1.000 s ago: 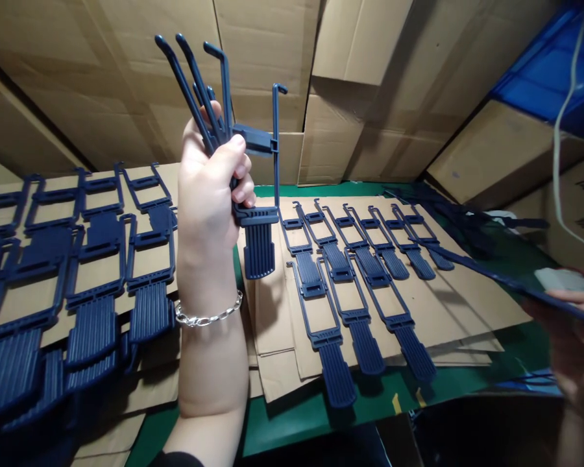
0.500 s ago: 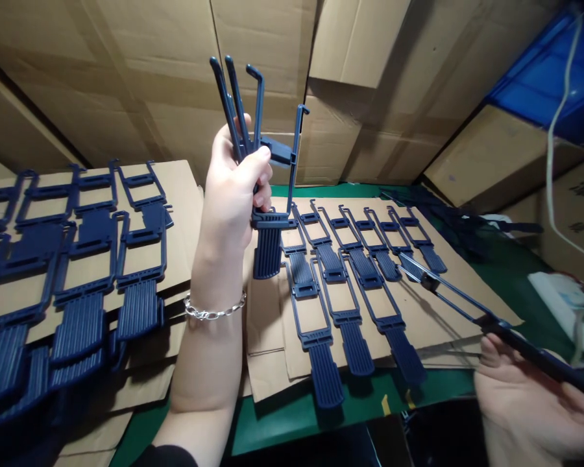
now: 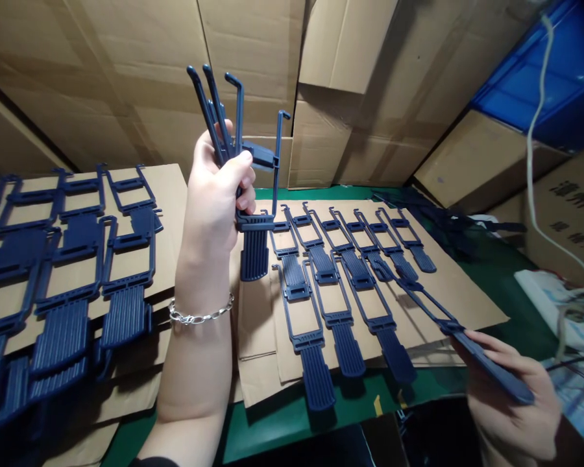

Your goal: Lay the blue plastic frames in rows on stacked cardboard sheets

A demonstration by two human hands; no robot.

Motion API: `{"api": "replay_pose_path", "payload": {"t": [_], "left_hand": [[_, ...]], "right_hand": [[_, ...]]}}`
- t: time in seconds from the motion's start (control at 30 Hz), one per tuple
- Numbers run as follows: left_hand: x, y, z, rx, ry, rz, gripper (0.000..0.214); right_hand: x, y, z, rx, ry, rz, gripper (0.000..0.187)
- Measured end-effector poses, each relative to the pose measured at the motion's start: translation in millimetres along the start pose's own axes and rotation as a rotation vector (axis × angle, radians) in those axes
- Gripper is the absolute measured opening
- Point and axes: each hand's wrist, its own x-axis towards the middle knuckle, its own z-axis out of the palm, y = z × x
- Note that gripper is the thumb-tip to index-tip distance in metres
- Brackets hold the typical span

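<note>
My left hand is raised at the middle, closed around several dark blue plastic frame pieces with hooked arms and ribbed flat ends. My right hand, at the lower right, grips one more such frame piece by its flat end. That piece slants up to the left, its far end over the laid-out row; whether it touches the cardboard I cannot tell. Under it, similar frame pieces lie in two overlapping rows on a cardboard sheet, some flat ends jutting past its front edge.
More frame pieces lie on stacked cardboard at left. Cardboard boxes wall the back. A blue bin, a white cable and a white block are at right. The tabletop is green.
My right hand has turned and swung its frame piece down and left towards the row on the cardboard. The view has shifted slightly; my left hand keeps its hold.
</note>
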Motion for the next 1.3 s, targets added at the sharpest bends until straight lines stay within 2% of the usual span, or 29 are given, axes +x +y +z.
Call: {"api": "replay_pose_path", "payload": {"t": [0.23, 0.43, 0.67, 0.77, 0.9, 1.13, 1.3], "left_hand": [[-1, 0, 0.4, -0.023, 0.014, -0.035, 0.025], [-3, -3, 2.1, -0.049, -0.021, -0.054, 0.03], [-5, -4, 5.9, -0.031, 0.014, -0.074, 0.032], [-5, -4, 6.2, -0.027, 0.008, -0.083, 0.032], [-5, -5, 5.8, -0.061, 0.069, -0.119, 0.032], [-2, -7, 3.6, 0.003, -0.025, -0.032, 0.03], [-2, -7, 3.7, 0.023, -0.013, -0.034, 0.031]], "right_hand": [[-9, 5, -5, -0.063, -0.12, -0.162, 0.013], [-14, 18, -14, -0.144, -0.267, -0.379, 0.024], [-13, 23, -12, -0.131, -0.439, -0.6, 0.04], [-14, 22, -8, -0.112, -0.439, -0.616, 0.043], [-23, 24, -4, -0.091, -0.375, -0.529, 0.035], [-30, 33, -1, -0.048, -0.293, -0.38, 0.027], [-22, 43, -4, -0.18, -0.377, -0.528, 0.035]]}}
